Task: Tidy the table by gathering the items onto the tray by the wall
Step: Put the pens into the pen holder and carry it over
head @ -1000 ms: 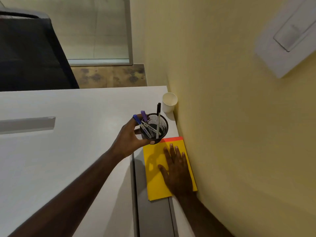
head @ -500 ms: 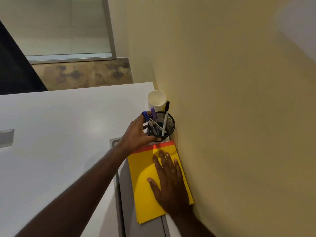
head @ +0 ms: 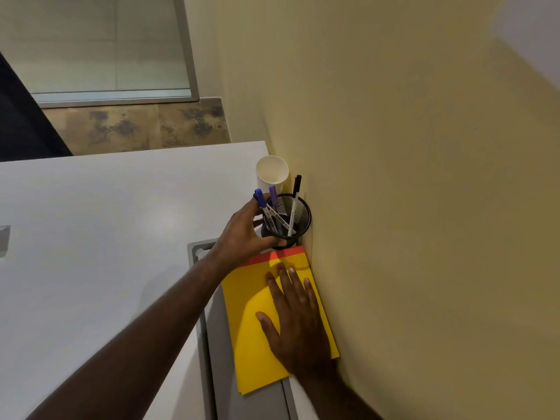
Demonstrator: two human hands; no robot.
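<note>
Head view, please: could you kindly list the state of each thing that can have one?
Pen holder: upright by the wall, gripped by the left hand.
Pens: standing tilted inside the holder.
Paper cup: upright, open, nothing visible inside.
Yellow pad: lying flat on the grey tray, closed.
Right hand: flat, pressing the pad.

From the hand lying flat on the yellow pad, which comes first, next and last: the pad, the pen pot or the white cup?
Measured from the right hand:
1. Yellow pad: directly under the palm, touching.
2. Pen pot: just beyond the pad's red edge, gripped by the left hand.
3. White cup: farthest, behind the pot, by the wall.
</note>
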